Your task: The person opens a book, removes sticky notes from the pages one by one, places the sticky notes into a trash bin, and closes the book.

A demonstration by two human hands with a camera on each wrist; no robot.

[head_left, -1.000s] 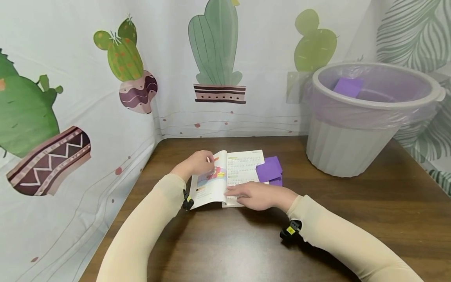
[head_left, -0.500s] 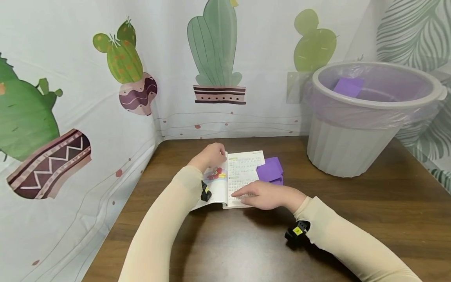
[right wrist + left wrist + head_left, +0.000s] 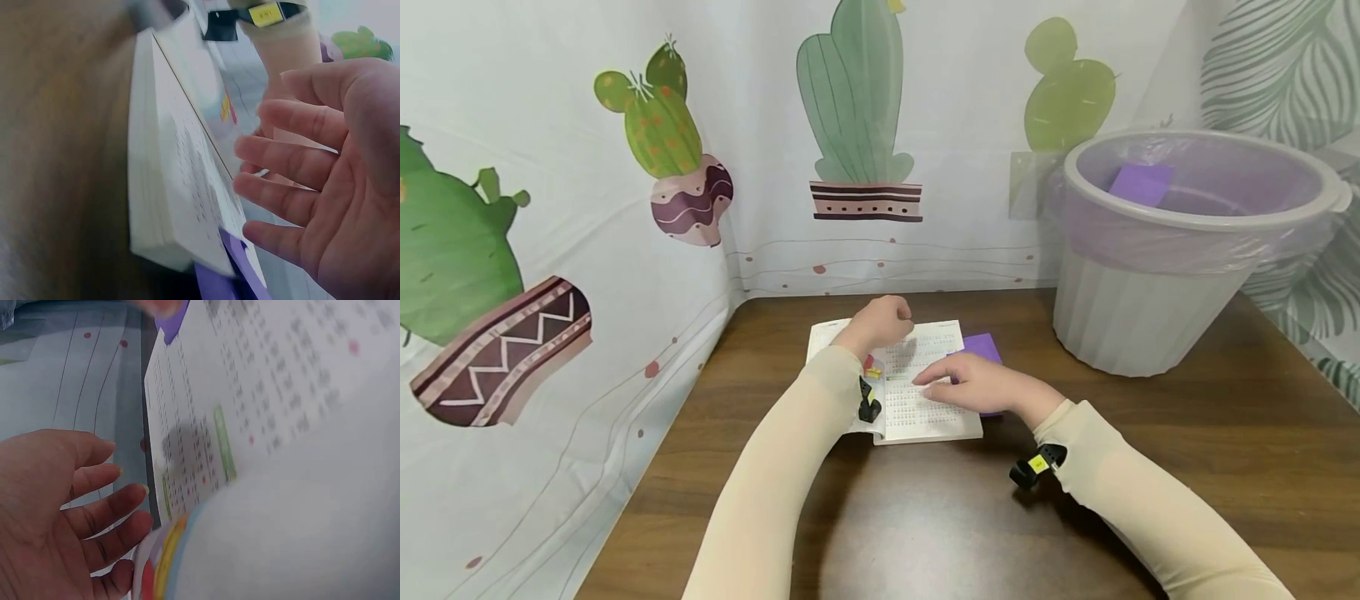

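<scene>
An open book (image 3: 936,423) lies on the table, a coloured picture on its left page and printed text on its right page. My left hand (image 3: 880,323) hovers over the top of the spine, its fingers loosely bent and holding nothing in the left wrist view. Purple paper (image 3: 983,347) sticks out past the right edge of the book. My right hand (image 3: 976,383) is over the right page and overlaps that paper in the head view. Its fingers (image 3: 284,159) are spread and relaxed beside the purple paper (image 3: 245,265) in the right wrist view.
A tall, ribbed grey bin (image 3: 1138,312) with a clear purple liner stands at the back right of the wooden table (image 3: 925,517). Inside it shows a purple piece of paper (image 3: 1142,185). A cactus-print cloth (image 3: 775,167) hangs behind the table.
My left hand has swept rightward from the left page across the spine. My right hand has risen from the lower right page and moved away toward the purple paper.
</scene>
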